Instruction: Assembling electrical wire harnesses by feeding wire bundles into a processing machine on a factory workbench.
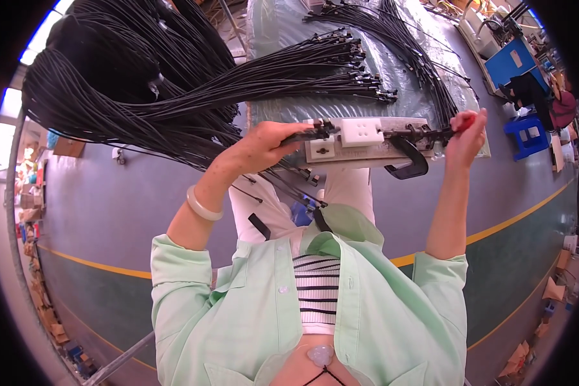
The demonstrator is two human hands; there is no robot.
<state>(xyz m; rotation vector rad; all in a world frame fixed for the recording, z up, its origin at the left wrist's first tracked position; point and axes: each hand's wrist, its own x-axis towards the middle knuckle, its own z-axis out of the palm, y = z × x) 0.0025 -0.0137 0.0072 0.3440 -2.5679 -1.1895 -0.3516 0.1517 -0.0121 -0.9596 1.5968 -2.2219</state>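
Note:
My left hand (267, 147) is closed around a few black cables, and their connector ends (320, 130) stick out over the left part of a fixture. This fixture is a light board (360, 154) carrying white blocks (361, 132) and a dark toggle clamp (424, 134). At its right end my right hand (464, 143) is closed on the clamp's red handle (467, 122). A black C-clamp (408, 157) grips the board at the table's near edge. How the cable ends meet the blocks is too small to tell.
A large bundle of black cables (96, 77) hangs at the left, its ends fanned over the plastic-covered table (280, 45). More cables (424, 71) lie at the back right. Farther right are a blue stool (526, 135) and a seated person (540, 96).

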